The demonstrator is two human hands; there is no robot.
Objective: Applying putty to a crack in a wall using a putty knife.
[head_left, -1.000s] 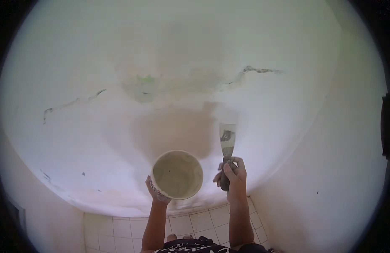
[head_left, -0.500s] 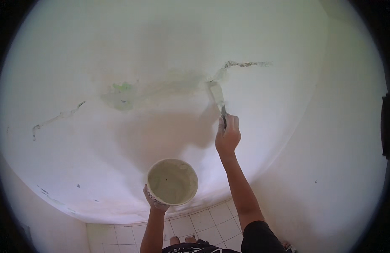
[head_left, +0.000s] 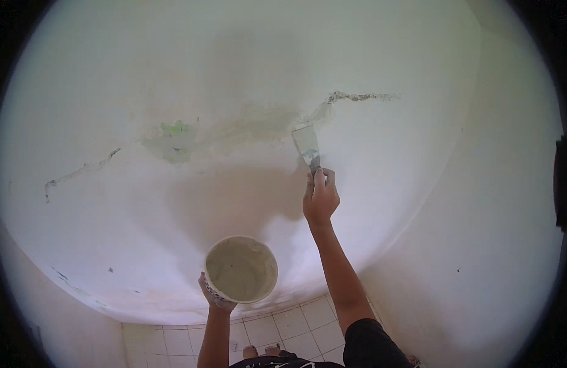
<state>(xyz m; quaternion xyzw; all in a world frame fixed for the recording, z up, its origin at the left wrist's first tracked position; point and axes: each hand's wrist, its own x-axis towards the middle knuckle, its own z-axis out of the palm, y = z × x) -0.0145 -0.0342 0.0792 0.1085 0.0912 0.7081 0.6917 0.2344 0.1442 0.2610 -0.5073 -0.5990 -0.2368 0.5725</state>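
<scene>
Two hands, head view: both belong to the wearer, one at lower centre, one right of centre.
Left hand (head_left: 217,297): fingers spread around the lower left side of a round white plastic tub with a patterned outer wall (head_left: 210,287); how far they reach underneath cannot be told.
Right hand (head_left: 322,199): fingers folded tightly around the dark handle of a flat, flared metal putty knife (head_left: 306,144), just above the frame's middle.
Blade: its broad edge points up at the right end of a grey-green smear (head_left: 253,122) on the pale plaster wall (head_left: 388,172); whether it touches cannot be told.
Possible trouble at the tub: one-sided support could let it tip if the grip slipped, probably spilling onto the white square floor tiles (head_left: 262,331) at the bottom.
Possible trouble at the blade: a corner might catch in the jagged dark crack (head_left: 360,97) at upper right and chip loose plaster, likely from too steep a push.
Tub contents: smooth grey-green paste (head_left: 240,270) with one dark speck; its depth cannot be judged.
</scene>
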